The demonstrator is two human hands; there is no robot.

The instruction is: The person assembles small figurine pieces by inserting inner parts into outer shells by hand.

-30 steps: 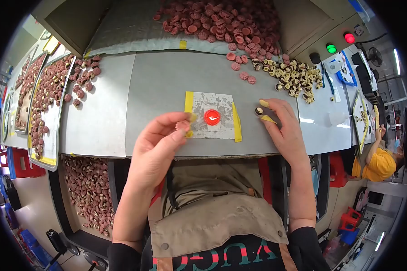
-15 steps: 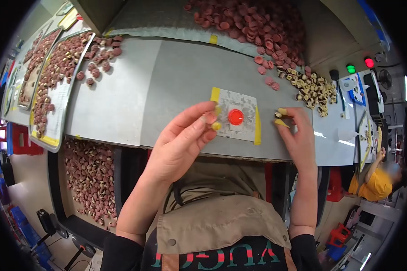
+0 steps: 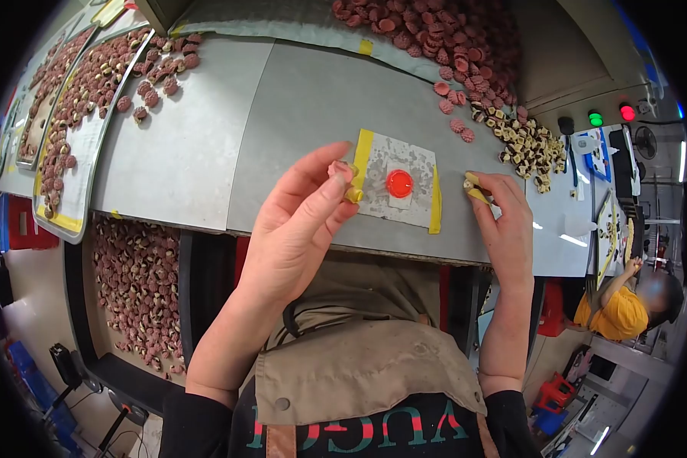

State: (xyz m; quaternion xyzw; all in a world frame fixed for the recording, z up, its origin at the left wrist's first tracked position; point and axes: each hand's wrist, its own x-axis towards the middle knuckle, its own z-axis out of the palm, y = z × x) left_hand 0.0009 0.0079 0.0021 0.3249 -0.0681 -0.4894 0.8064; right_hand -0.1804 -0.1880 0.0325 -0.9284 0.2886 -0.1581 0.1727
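Observation:
Between the thumb and fingers of my left hand point(image 3: 298, 206) is a pink textured piece point(image 3: 341, 171), with yellow covers on some fingertips. It is raised left of a red round disc point(image 3: 398, 183) on a speckled white sheet point(image 3: 379, 156) taped down with yellow strips. My right hand point(image 3: 505, 221) is closed on a small cream-and-dark piece point(image 3: 469, 185), right of the sheet, pinched between yellow-covered fingertips. A heap of similar cream-and-dark pieces point(image 3: 528, 145) lies beyond it. Loose pink cups point(image 3: 459, 126) sit near that heap.
A large pile of pink cups point(image 3: 443, 34) is at the back. Trays of combined pieces point(image 3: 91, 84) stand at the left, and a full bin point(image 3: 139, 286) is below the table point(image 3: 183, 153). A co-worker in a yellow shirt point(image 3: 622, 311) is at far right.
The view has shifted, so the sheet appears further right. The disc's bright glare has faded. My left hand still holds the pink piece and my right hand the small cream-and-dark one.

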